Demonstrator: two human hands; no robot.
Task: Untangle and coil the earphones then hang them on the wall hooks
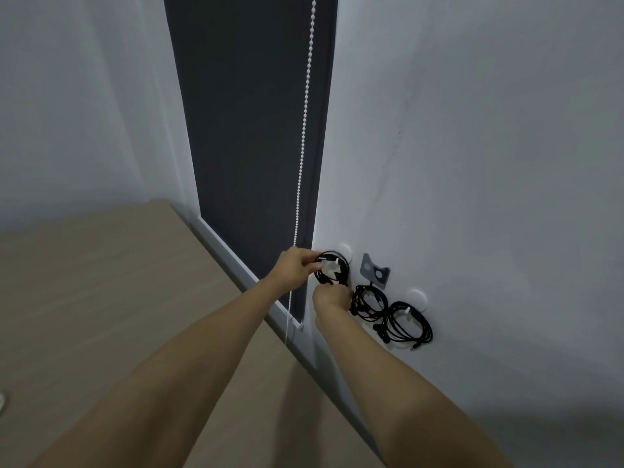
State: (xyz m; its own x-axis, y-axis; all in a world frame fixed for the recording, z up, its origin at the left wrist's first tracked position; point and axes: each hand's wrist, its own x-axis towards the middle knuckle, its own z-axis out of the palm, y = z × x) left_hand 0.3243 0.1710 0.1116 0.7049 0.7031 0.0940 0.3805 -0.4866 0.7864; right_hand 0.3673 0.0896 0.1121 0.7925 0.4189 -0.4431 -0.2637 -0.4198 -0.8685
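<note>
Both hands work a black earphone coil at the leftmost white wall hook.

The coiled earphones (332, 268) form a tight black loop of several turns, held against the white wall (472, 163) at a round white hook (345, 252), with a small white tab showing across the loop's middle. The left hand (295, 265) pinches the coil's left edge between its fingers; the right hand (331, 298) is clenched just below the coil, touching its lower strands. To the right, a second black coil (368, 304) hangs under a grey hook plate (374, 271), and a third coil (410, 324) hangs from another round white hook (416, 297), its earbuds dangling at lower left. A white bead chain (304, 130) runs down the dark roller blind (253, 130) beside the wooden desk (101, 282).
</note>
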